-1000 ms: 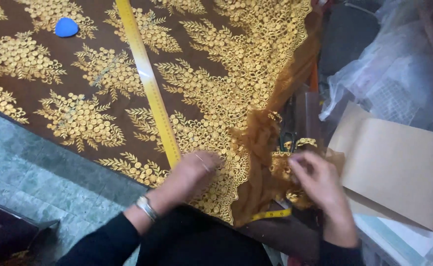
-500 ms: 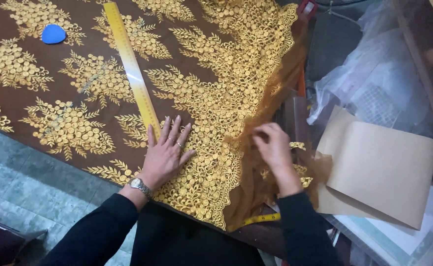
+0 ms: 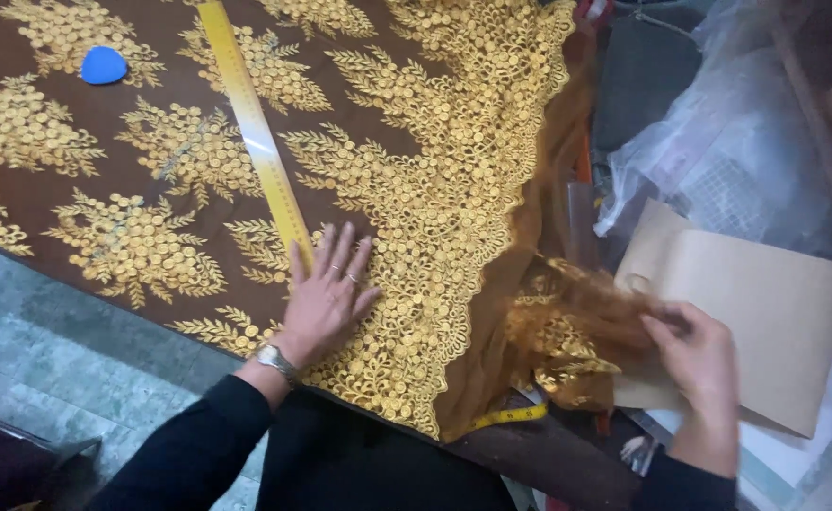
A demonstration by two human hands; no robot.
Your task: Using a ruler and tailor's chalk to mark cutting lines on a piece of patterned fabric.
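Left hand (image 3: 326,298) pressed flat on the brown fabric (image 3: 246,142) with gold embroidery, fingers (image 3: 340,251) spread wide and gripping nothing, just holding the cloth down on the worktop (image 3: 548,464). Wristwatch (image 3: 272,358) on that wrist, black sleeve (image 3: 189,454) below it. Fingertips right at the near end of the long yellow ruler (image 3: 255,142), which lies diagonally across the fabric, running away toward the top edge.

Right hand (image 3: 695,360) off to the side, fingers closed around a bunched-up bit of the sheer golden-brown edge fabric (image 3: 567,331), pinched and lifted over a tan sheet of paper (image 3: 747,303). Scalloped gold border (image 3: 435,284) running between the two hands.

Blue piece of tailor's chalk (image 3: 104,65) sitting on the fabric, far upper left, well apart from both hands. Bit of yellow measuring tape (image 3: 511,414) poking out under the fabric edge near the front. Crumpled clear plastic (image 3: 719,123) heaped behind the paper. Grey tiled floor (image 3: 66,369) visible lower left.
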